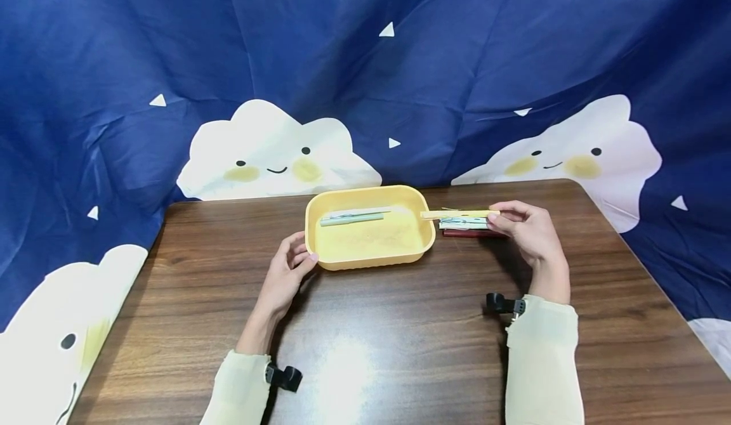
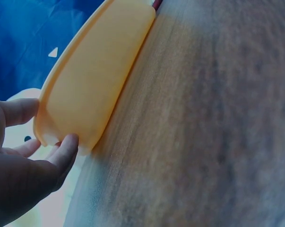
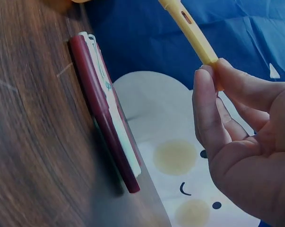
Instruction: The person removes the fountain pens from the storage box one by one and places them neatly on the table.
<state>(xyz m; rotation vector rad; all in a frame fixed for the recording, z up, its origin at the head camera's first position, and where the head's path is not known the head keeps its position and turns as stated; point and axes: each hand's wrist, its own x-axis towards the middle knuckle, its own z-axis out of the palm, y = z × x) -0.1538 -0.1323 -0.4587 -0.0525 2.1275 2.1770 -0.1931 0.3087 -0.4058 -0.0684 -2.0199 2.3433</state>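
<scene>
A shallow yellow plastic box point(image 1: 371, 264) stands toward the far side of the table. My left hand point(image 1: 287, 271) holds its left end, with the thumb point(image 2: 69, 146) on the near side and the other fingers around the end wall. Inside the box lie a pale green pen point(image 1: 352, 219) and a whitish pen point(image 1: 356, 212), side by side. My right hand point(image 1: 531, 231) pinches one end of a yellow pen point(image 3: 196, 42) between thumb and fingertips. That pen's other end overlaps the box's right rim in the head view. Below it, a dark red pen point(image 3: 102, 113) and a whitish-mint pen point(image 3: 118, 125) lie together.
The brown wooden table point(image 1: 400, 336) ends just behind the box. Beyond it hangs a dark blue cloth point(image 1: 354, 63) with white clouds and triangles. A black wrist camera point(image 1: 283, 378) sits on the left sleeve, another camera point(image 1: 505, 304) on the right.
</scene>
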